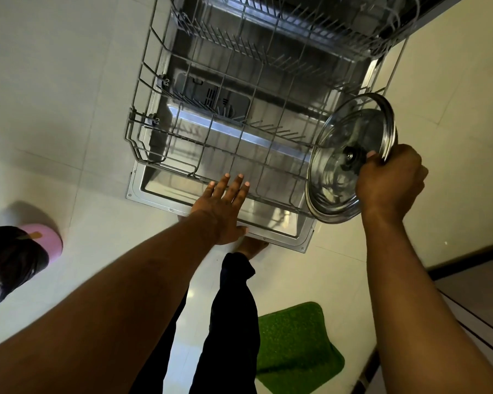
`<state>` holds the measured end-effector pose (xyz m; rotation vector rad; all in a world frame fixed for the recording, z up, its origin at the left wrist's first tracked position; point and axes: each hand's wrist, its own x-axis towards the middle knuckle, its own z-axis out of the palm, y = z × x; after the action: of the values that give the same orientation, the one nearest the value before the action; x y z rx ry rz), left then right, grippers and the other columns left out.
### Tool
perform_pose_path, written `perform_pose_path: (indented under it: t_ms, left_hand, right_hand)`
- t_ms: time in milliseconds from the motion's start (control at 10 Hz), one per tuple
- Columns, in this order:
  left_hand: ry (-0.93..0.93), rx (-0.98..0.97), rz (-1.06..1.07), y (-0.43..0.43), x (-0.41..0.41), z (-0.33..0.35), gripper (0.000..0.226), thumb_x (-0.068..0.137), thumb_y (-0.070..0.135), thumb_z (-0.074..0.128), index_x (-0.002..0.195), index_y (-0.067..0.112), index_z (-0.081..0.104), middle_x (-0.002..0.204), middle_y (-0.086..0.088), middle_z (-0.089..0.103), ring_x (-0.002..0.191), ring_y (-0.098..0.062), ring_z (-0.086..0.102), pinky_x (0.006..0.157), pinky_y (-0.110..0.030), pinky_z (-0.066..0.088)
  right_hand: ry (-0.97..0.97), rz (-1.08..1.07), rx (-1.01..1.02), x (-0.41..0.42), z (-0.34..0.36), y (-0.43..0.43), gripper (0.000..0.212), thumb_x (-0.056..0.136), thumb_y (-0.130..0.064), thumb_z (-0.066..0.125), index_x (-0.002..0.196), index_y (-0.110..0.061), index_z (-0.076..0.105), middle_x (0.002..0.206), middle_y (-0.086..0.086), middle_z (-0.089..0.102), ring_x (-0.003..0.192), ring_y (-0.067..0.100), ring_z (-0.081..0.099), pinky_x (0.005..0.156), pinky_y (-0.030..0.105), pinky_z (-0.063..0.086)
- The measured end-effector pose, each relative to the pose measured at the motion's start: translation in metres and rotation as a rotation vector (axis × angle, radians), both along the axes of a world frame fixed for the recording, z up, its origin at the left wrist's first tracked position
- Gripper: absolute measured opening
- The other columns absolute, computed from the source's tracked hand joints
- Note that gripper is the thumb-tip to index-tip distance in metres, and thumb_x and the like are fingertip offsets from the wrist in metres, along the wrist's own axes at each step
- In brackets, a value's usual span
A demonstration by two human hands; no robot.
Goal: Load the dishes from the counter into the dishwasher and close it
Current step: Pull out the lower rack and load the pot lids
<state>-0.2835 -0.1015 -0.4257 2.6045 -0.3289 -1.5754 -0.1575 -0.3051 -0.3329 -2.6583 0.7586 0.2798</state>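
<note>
- Dishwasher door (154, 199) is lying open, lower rack (211, 132) sitting over it.
- Right hand (389, 183) is gripping glass pot lid (350, 137) by the rim at rack's right corner.
- Left hand (224, 209) is hovering, fingers spread, empty.

grey wire rack (239, 115) over a shiny silver door (160, 199), clear glass lid (350, 157) with steel rim — plus a green mat (296, 339), pink slipper (47, 240), cream floor tiles (54, 81)

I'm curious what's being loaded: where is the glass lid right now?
In the head view, the glass lid is on the right, held tilted by the right hand at the front right corner of the pulled-out lower rack.
</note>
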Motion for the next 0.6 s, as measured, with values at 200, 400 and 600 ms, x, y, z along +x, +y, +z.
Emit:
perform_pose_path:
  t_ms: [200, 400, 600]
  left_hand:
    - [0.007, -0.013, 0.005, 0.001, 0.001, 0.0, 0.094, 0.096, 0.067, 0.031, 0.15, 0.016, -0.026, 0.158, -0.009, -0.032, 0.146, -0.032, -0.026, 0.121, -0.047, -0.008]
    - [0.022, -0.016, 0.016, 0.002, 0.002, 0.001, 0.094, 0.096, 0.066, 0.031, 0.15, 0.016, -0.027, 0.158, -0.008, -0.033, 0.146, -0.032, -0.027, 0.122, -0.048, -0.007]
    - [0.039, -0.025, 0.014, 0.002, 0.003, 0.002, 0.094, 0.096, 0.066, 0.032, 0.151, 0.016, -0.026, 0.158, -0.008, -0.033, 0.146, -0.032, -0.026, 0.121, -0.047, -0.008]
  right_hand:
    - [0.068, 0.044, -0.026, 0.022, 0.01, -0.006, 0.021, 0.092, -0.017, 0.058, 0.104, 0.0, 0.064, 0.114, 0.018, 0.063, 0.101, 0.033, 0.059, 0.072, 0.024, 0.035]
    - [0.142, -0.005, -0.009, 0.006, 0.006, -0.003, 0.027, 0.09, -0.021, 0.061, 0.109, -0.001, 0.064, 0.115, 0.021, 0.062, 0.106, 0.038, 0.058, 0.083, 0.033, 0.046]
    - [0.148, -0.017, -0.046, -0.023, 0.002, 0.012, 0.033, 0.094, -0.02, 0.06, 0.121, -0.002, 0.059, 0.121, 0.023, 0.06, 0.112, 0.041, 0.056, 0.091, 0.04, 0.046]
